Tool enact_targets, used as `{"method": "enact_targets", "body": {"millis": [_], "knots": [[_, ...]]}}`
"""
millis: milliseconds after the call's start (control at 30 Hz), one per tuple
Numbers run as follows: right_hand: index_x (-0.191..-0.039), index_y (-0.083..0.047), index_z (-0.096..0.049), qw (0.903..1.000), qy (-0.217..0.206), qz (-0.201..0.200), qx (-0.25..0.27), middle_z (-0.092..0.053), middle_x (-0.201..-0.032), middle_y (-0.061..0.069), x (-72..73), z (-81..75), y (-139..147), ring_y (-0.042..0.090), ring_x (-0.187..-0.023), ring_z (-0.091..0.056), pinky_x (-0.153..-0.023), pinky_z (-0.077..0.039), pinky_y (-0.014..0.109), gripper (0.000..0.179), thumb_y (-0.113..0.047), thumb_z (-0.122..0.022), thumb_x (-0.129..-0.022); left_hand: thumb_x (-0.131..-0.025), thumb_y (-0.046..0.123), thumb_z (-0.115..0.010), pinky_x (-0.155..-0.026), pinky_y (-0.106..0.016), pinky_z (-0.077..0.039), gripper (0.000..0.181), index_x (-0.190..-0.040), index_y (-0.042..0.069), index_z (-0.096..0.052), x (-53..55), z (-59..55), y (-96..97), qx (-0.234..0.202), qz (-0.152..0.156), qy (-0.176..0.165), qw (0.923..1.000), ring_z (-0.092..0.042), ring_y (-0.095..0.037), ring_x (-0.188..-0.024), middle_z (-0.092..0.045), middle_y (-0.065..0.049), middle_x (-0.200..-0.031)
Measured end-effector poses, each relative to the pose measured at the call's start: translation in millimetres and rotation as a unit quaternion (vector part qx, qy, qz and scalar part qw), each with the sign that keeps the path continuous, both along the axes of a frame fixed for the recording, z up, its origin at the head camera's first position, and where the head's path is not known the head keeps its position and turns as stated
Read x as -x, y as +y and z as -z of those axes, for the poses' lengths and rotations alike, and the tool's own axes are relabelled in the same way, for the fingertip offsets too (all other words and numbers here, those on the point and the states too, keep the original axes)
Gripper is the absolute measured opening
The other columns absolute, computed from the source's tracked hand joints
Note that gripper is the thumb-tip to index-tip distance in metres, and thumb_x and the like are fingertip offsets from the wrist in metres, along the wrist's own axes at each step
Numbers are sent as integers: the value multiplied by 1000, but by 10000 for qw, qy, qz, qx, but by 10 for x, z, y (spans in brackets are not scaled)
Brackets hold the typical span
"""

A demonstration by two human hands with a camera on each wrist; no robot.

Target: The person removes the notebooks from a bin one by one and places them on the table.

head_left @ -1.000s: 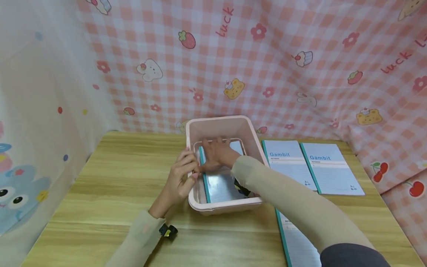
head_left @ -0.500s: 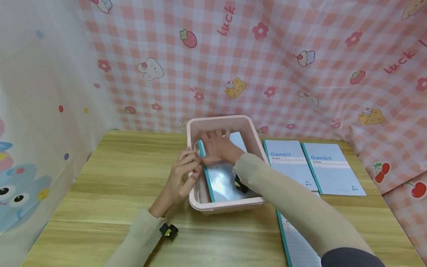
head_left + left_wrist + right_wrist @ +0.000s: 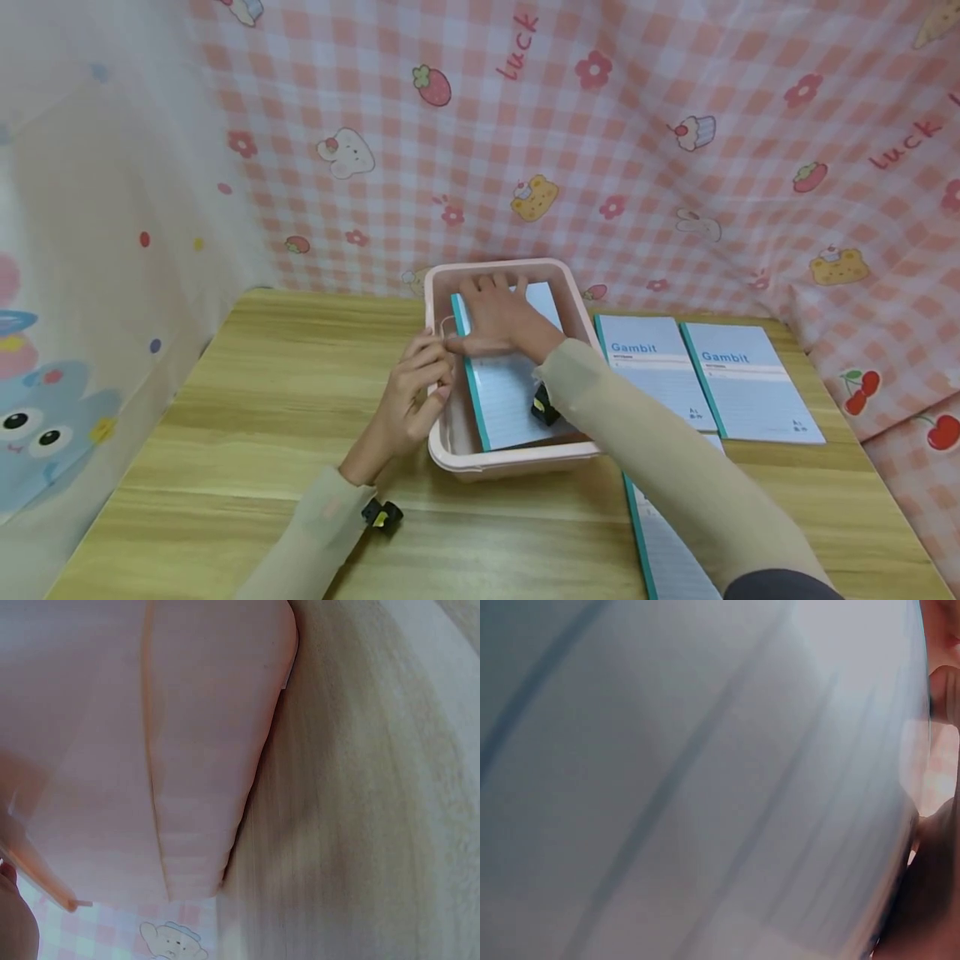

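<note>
A pink plastic bin [image 3: 450, 458] stands on the table in the head view. My left hand [image 3: 405, 396] grips its left rim, fingers bent over the edge; the left wrist view shows the bin's outer wall [image 3: 202, 735]. Inside the bin is a notebook [image 3: 517, 400] with a pale blue cover and green spine. My right hand [image 3: 498, 321] reaches across its far half, thumb over the spine side and fingers at the far edge, holding it. The notebook's lined cover [image 3: 705, 780] fills most of the right wrist view, with fingers past its edge.
Two "Gambit" notebooks [image 3: 652, 367] [image 3: 750, 383] lie side by side right of the bin. Another notebook [image 3: 675, 533] lies nearer, partly under the right sleeve [image 3: 675, 467]. The wooden table [image 3: 300, 375] ends at a pink checked cloth [image 3: 465, 150] behind.
The notebook in the bin has moved up and away, its far edge higher in the bin, together with my right hand. My left hand has stayed on the rim.
</note>
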State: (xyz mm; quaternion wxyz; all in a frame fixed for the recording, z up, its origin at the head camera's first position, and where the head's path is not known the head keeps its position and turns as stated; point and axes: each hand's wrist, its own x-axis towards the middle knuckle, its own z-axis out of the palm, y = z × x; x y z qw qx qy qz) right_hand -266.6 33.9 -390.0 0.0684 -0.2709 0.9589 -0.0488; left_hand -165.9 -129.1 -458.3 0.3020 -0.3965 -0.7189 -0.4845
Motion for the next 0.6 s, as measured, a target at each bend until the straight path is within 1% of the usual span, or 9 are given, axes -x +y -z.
{"method": "enact_targets", "body": {"millis": [100, 200, 267, 333, 433, 600], "knots": [[-156, -21, -31, 9999, 132, -13, 94, -33, -163, 14, -15, -72, 18, 40, -152, -25, -114, -10, 77, 84, -68, -50, -89, -80, 5, -46, -117, -56, -30, 15, -67, 11, -52, 0, 2, -4, 15, -20, 5, 10000, -50, -25, -92, -51, -5, -77], [-149, -20, -37, 9995, 246, -8, 217, -41, -156, 14, -38, -157, 48, 40, -146, -33, -113, -14, 77, 78, -66, -51, -88, -80, 5, -46, -115, -60, -30, 16, -66, 11, -52, 1, 4, 4, 10, -35, 15, 10000, -51, -24, -92, -51, -4, -76], [-143, -18, -41, 9989, 348, -16, 299, -46, -149, 13, -55, -220, 61, 38, -138, -38, -110, -18, 75, 74, -66, -52, -87, -80, 5, -46, -113, -63, -30, 16, -66, 11, -52, 2, 5, 9, -5, -26, 35, 10000, -50, -24, -91, -51, -4, -75], [-139, -17, -42, 9982, 457, -53, 396, -49, -143, 13, -72, -288, 71, 36, -129, -43, -108, -21, 73, 73, -66, -55, -87, -80, 5, -45, -112, -63, -31, 16, -66, 10, -52, 5, 5, 15, -26, -7, 61, 10000, -50, -24, -91, -51, -4, -75], [-141, -16, -43, 9966, 632, -156, 508, -50, -140, 11, -99, -399, 84, 34, -122, -45, -104, -24, 70, 76, -67, -57, -86, -80, 5, -45, -111, -61, -32, 17, -65, 9, -51, 11, 6, 23, -73, 18, 123, 9999, -50, -24, -90, -50, -4, -75], [-133, -16, -44, 9944, 749, -240, 702, -51, -133, 10, -156, -614, 119, 32, -116, -44, -101, -25, 69, 70, -63, -60, -83, -79, 5, -44, -109, -62, -33, 17, -64, 10, -50, 16, -5, 37, -142, 49, 239, 9996, -49, -24, -87, -49, -4, -73]]}}
